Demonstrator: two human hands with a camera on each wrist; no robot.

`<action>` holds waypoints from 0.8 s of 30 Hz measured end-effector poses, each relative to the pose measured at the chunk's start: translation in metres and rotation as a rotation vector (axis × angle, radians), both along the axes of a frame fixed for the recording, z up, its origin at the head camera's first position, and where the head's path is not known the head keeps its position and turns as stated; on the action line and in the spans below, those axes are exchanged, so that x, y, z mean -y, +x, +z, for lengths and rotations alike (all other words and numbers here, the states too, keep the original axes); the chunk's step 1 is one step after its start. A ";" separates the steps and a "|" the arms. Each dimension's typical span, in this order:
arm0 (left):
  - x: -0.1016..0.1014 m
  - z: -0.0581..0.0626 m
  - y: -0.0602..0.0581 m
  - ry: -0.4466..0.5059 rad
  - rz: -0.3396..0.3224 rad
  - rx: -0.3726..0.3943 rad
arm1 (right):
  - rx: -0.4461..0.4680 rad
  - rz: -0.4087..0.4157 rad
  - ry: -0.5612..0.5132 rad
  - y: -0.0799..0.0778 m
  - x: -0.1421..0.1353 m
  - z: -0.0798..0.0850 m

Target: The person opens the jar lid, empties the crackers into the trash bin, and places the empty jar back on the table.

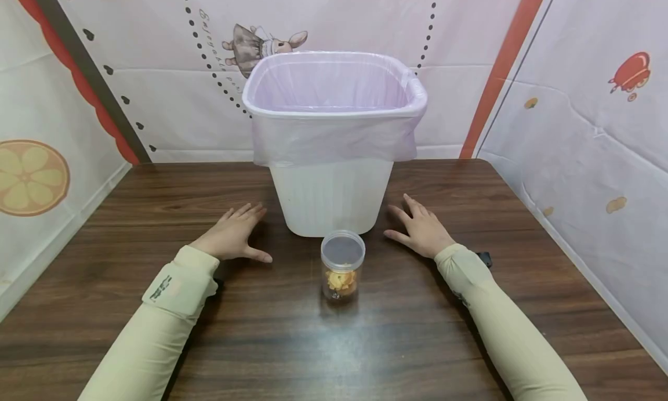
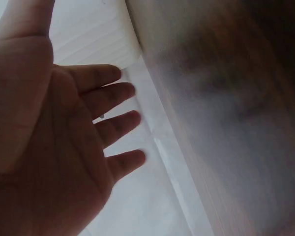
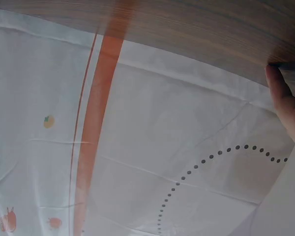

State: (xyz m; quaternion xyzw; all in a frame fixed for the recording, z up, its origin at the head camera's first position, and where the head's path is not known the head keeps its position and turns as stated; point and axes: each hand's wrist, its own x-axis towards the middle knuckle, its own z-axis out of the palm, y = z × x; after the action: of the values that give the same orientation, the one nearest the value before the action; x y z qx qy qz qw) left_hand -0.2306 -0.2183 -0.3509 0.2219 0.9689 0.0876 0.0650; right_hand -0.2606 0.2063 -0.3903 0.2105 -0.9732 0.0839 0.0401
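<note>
A clear round jar (image 1: pixel 341 268) with something yellow and ruffled inside stands upright on the table, between the two hands. Just behind it is a white trash bin (image 1: pixel 331 198), lined with a pale purple bag (image 1: pixel 334 137) folded over its rim. To the left of the bin lies my left hand (image 1: pixel 235 236), its fingers spread and holding nothing; its palm (image 2: pixel 54 132) shows in the left wrist view. On the bin's right, my right hand (image 1: pixel 423 230) also has its fingers spread and is apart from bin and jar. The right wrist view catches only part of that hand (image 3: pixel 287 105).
The brown wood-grain table (image 1: pixel 250 343) reaches back to a printed white cloth (image 1: pixel 156 42) hanging behind it. More printed cloth stands along the left and right sides. A small black object (image 1: pixel 485 259) shows beside the right wrist.
</note>
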 end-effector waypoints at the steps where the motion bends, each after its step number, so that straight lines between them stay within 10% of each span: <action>1: 0.000 -0.001 0.000 0.001 -0.004 0.010 | 0.001 0.001 0.010 0.000 0.000 0.000; 24: 0.007 -0.009 -0.001 0.042 -0.024 0.132 | -0.094 0.102 -0.022 0.011 0.005 0.001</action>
State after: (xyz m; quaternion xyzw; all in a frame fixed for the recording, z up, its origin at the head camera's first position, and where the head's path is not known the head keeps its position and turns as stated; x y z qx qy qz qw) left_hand -0.2318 -0.2250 -0.3595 0.2288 0.9577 0.1215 0.1249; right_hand -0.2496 0.2015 -0.3890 0.2629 -0.9573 0.0866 0.0839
